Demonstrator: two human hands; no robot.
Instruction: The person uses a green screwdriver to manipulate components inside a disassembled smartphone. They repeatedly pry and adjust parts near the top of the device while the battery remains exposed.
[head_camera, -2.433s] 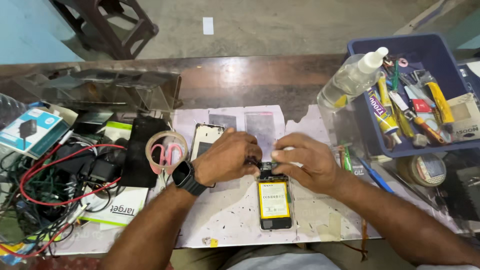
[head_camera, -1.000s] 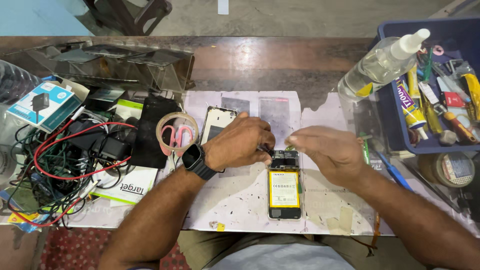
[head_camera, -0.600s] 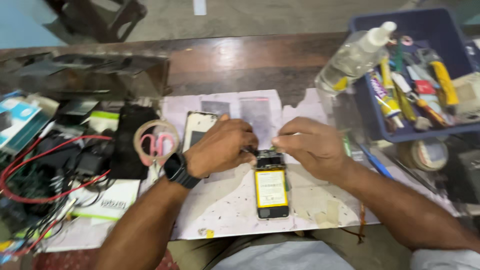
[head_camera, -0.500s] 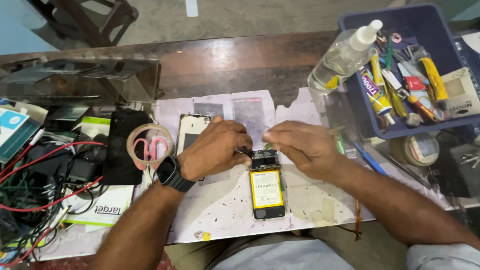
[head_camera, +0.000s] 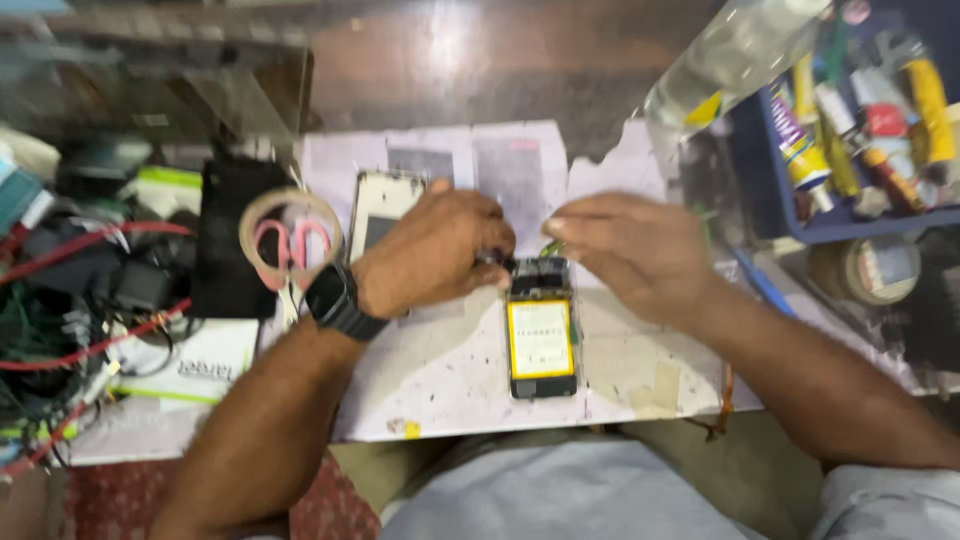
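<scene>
Head cam: opened phone (head_camera: 541, 330) lies flat on bench (head_camera: 440, 380), yellow battery exposed, back off. My left hand (head_camera: 435, 250) & right hand (head_camera: 625, 250) pinch at its top end; grip contents unclear. Reassembly not done.

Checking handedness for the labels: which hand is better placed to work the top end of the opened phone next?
Probably the left hand: its fingertips are already at the top edge of the opened phone. The right hand hovers just beside it, pinching something small and greenish, too blurred to identify.
</scene>
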